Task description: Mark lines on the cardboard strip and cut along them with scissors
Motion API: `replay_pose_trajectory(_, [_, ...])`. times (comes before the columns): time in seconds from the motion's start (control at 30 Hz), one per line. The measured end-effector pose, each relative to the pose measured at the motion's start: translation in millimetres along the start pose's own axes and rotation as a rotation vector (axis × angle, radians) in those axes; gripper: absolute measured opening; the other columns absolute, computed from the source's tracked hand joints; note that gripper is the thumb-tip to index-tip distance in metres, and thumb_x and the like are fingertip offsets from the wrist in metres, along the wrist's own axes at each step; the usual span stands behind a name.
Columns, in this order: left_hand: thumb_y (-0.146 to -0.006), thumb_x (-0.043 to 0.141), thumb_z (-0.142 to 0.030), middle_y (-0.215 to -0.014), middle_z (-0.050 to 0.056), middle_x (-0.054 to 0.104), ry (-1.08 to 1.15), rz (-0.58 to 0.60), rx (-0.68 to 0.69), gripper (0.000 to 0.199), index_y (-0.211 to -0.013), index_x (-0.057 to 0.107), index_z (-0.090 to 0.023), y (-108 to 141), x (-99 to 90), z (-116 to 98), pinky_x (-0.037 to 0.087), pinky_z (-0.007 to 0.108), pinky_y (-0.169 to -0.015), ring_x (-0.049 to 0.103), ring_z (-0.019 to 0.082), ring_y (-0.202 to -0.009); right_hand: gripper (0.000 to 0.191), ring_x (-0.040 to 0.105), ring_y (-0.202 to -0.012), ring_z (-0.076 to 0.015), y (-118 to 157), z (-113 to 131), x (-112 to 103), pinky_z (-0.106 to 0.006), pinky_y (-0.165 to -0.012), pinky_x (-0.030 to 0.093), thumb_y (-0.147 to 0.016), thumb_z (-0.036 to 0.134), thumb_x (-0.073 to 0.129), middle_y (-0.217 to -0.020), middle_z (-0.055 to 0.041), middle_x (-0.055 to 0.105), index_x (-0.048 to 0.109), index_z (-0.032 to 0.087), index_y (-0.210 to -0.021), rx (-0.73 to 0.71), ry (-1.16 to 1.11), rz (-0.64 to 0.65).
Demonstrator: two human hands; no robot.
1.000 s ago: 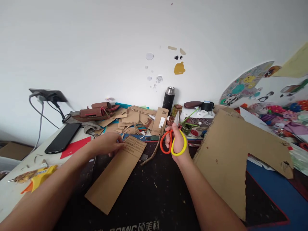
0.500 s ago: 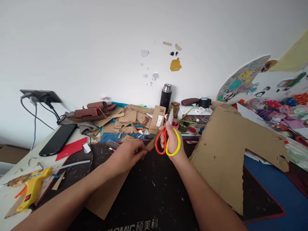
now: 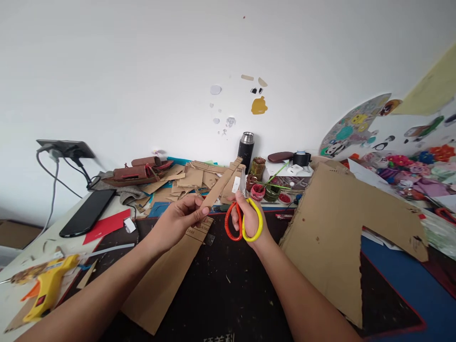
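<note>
Between thumb and fingers, my left hand (image 3: 185,216) pinches the lower end of a narrow cardboard strip (image 3: 223,185), which slants up to the right. My right hand (image 3: 247,216) is closed around scissors (image 3: 253,221) with one red and one yellow handle loop. Their blades point upward, close to the strip's right side, and look closed; the strip is apart from my right fingers. Under my left wrist a long cardboard piece (image 3: 166,275) with printed markings lies on the dark mat (image 3: 221,294).
At right lies a large cut cardboard sheet (image 3: 327,232). Cardboard scraps (image 3: 192,178), a model boat (image 3: 138,173), a black flask (image 3: 245,149) and paint jars (image 3: 258,191) line the wall. A yellow glue gun (image 3: 52,285) and a black phone-like slab (image 3: 87,213) sit left.
My left hand has lifted the cardboard strip from low over the mat and turned it upward. The scissors have shifted slightly left and down, behind the strip's level. The view has tilted a little.
</note>
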State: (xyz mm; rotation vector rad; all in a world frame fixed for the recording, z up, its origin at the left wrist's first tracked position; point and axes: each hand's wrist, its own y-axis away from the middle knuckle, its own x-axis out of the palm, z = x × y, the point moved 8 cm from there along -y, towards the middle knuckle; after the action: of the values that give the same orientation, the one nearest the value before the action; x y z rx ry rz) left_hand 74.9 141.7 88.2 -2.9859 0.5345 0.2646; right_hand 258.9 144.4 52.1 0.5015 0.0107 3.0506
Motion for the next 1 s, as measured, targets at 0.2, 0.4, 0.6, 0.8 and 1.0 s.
replay_pose_trajectory(0.2, [-0.087, 0.082, -0.066, -0.073, 0.0, 0.065, -0.027, 0.173, -0.069, 0.048, -0.08, 0.067, -0.021, 3.7, 21.0, 15.6, 0.049, 0.03, -0.066, 0.058, 0.017, -0.067, 0.071, 0.041, -0.031, -0.0076, -2.4, -5.8, 1.2, -0.021, -0.032, 0.027, -0.08, 0.081, 0.08, -0.043, 0.0035, 0.05, 0.052, 0.022, -0.054, 0.01, -0.018, 0.029])
replay_pose_trajectory(0.4, [-0.087, 0.079, -0.066, -0.073, 0.001, 0.069, -0.08, 0.266, -0.18, 0.047, -0.081, 0.065, -0.021, 6.3, 29.3, 32.9, 0.046, 0.028, -0.057, 0.059, 0.015, -0.059, 0.067, 0.04, -0.03, -0.008, -2.2, -3.1, 2.1, -0.022, -0.033, 0.029, -0.083, 0.074, 0.08, -0.04, 0.0039, 0.047, 0.051, 0.023, -0.051, -0.041, 0.039, 0.03])
replay_pose_trajectory(0.6, [-0.089, 0.075, -0.063, -0.068, 0.0, 0.07, -0.079, 0.322, -0.267, 0.043, -0.083, 0.062, -0.022, 13.0, 36.7, 38.5, 0.043, 0.027, -0.049, 0.058, 0.014, -0.051, 0.06, 0.044, -0.032, -0.0111, 6.4, 5.4, 8.6, -0.022, -0.035, 0.035, -0.087, 0.071, 0.078, -0.039, 0.0047, 0.049, 0.051, 0.025, -0.06, -0.098, 0.177, 0.063])
replay_pose_trajectory(0.8, [-0.091, 0.074, -0.067, -0.079, 0.005, 0.079, -0.037, 0.377, -0.259, 0.047, -0.089, 0.066, -0.021, 13.7, 42.2, 38.2, 0.048, 0.027, -0.055, 0.07, 0.017, -0.06, 0.065, 0.043, -0.029, -0.0104, 4.4, -1.4, 5.6, -0.022, -0.034, 0.031, -0.086, 0.074, 0.078, -0.037, 0.0043, 0.046, 0.05, 0.024, -0.054, -0.064, 0.149, 0.056])
replay_pose_trajectory(1.0, [-0.091, 0.074, -0.07, -0.09, 0.007, 0.082, -0.042, 0.325, -0.26, 0.049, -0.095, 0.071, -0.021, 10.9, 32.9, 34.2, 0.05, 0.027, -0.055, 0.072, 0.018, -0.061, 0.066, 0.042, -0.03, -0.0089, 0.7, -8.4, 3.5, -0.021, -0.033, 0.028, -0.085, 0.069, 0.079, -0.039, 0.004, 0.045, 0.051, 0.023, -0.048, -0.022, 0.051, 0.033])
